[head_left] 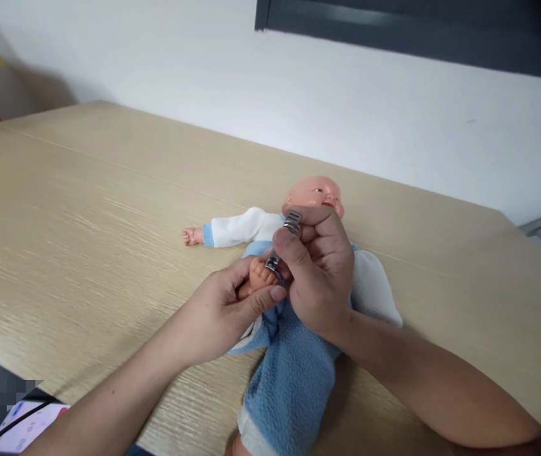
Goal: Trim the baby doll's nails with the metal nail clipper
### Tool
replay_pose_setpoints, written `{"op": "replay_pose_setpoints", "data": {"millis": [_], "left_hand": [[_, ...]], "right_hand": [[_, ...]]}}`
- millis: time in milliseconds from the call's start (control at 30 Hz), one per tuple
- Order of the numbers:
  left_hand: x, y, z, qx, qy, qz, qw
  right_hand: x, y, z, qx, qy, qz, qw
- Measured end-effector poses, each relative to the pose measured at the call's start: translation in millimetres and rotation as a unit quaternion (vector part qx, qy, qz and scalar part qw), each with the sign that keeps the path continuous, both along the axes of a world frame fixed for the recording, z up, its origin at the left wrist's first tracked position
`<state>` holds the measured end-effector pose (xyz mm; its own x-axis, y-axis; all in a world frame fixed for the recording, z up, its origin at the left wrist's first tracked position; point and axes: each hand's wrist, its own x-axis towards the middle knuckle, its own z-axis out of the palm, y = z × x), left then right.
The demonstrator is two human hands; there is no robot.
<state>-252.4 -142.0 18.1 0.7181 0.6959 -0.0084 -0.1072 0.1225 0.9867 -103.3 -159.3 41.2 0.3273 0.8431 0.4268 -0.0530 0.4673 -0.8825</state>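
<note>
Near the middle of the pale wood-grain table (109,190), a baby doll (263,329) lies on its back. Its long axis runs from the doll's head (315,195) at the far side, close to the white wall (299,82), down toward the person. One white-sleeved arm (237,228) stretches out flat to the left, ending in a small bare doll's hand (192,237). A blue terry leg (289,386) trails toward the near side of the table.

Above the doll's middle, the two hands meet. The left hand (230,310), coming in from the lower left, is curled narrow around the doll's raised bare foot (261,275), with the thumb lying along its sole and the toes pointing up and to the right. The right hand (320,272), coming in from the lower right, is closed in a tight pinch on a pair of steel nail clippers (282,240). The clippers slant across the gap, their cutting end down against the toes and their lever end up by the doll's chin.

The right hand lies nearer the head and covers the chest. The left hand lies nearer the table's open left side.
</note>
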Motion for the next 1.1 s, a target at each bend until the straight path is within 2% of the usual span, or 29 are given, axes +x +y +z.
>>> {"op": "replay_pose_setpoints", "data": {"millis": [233, 433, 733, 1100], "left_hand": [[0.8, 0.4, 1.6, 0.004, 0.004, 0.002, 1.0], [1.7, -0.5, 2.8, -0.007, -0.006, 0.0, 1.0], [1.2, -1.8, 4.4, -0.048, -0.003, -0.02, 0.999], [1.9, -2.4, 5.6, -0.046, 0.005, -0.006, 0.999]], "right_hand": [[0.6, -0.5, -0.7, -0.001, -0.002, -0.013, 1.0], [0.4, -0.3, -0.8, 0.003, 0.007, 0.004, 1.0], [-0.5, 2.4, 6.9, 0.007, 0.029, -0.006, 1.0], [0.9, -1.9, 1.3, -0.005, -0.013, -0.003, 1.0]]}}
